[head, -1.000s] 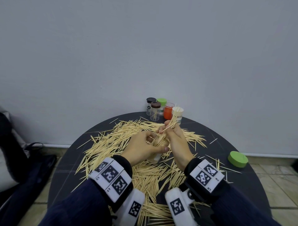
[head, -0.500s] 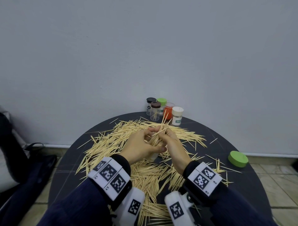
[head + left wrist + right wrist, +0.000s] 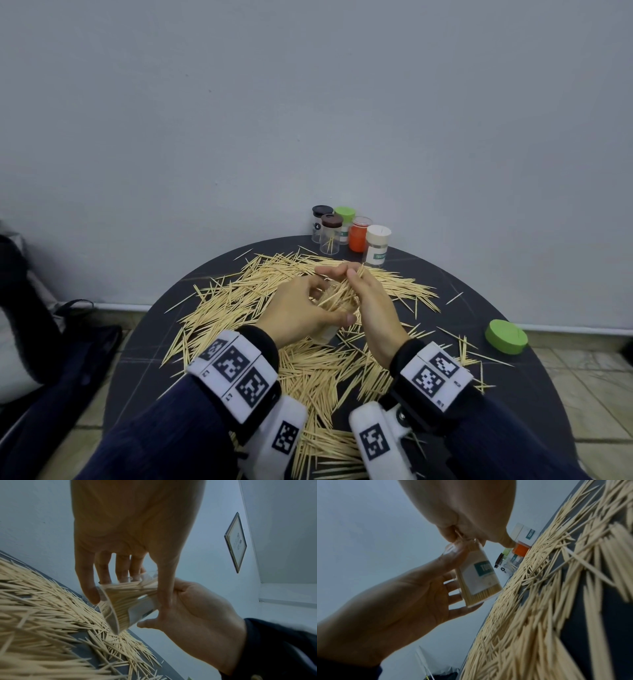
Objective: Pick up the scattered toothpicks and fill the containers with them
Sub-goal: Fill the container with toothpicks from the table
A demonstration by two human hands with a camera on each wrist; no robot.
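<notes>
Scattered toothpicks (image 3: 308, 370) cover the round dark table (image 3: 534, 383). My left hand (image 3: 301, 310) grips a clear labelled container (image 3: 479, 580), tilted just above the pile; it is partly filled with toothpicks (image 3: 120, 605). My right hand (image 3: 371, 301) pinches a bundle of toothpicks (image 3: 337, 294) at the container's open mouth, with the fingers (image 3: 458, 536) closed on them. In the head view only the container's bottom (image 3: 327, 337) shows below my left thumb.
Several small jars stand at the table's far edge: black-lidded (image 3: 322, 222), brown-lidded (image 3: 330, 236), green-lidded (image 3: 344, 219), orange (image 3: 359, 236), white-lidded (image 3: 376, 245). A loose green lid (image 3: 506, 336) lies at the right. A dark bag (image 3: 51, 342) sits on the floor at left.
My right hand has lowered the toothpick bundle, which stuck up high before, down into the container's mouth. My left hand keeps holding the container in about the same place.
</notes>
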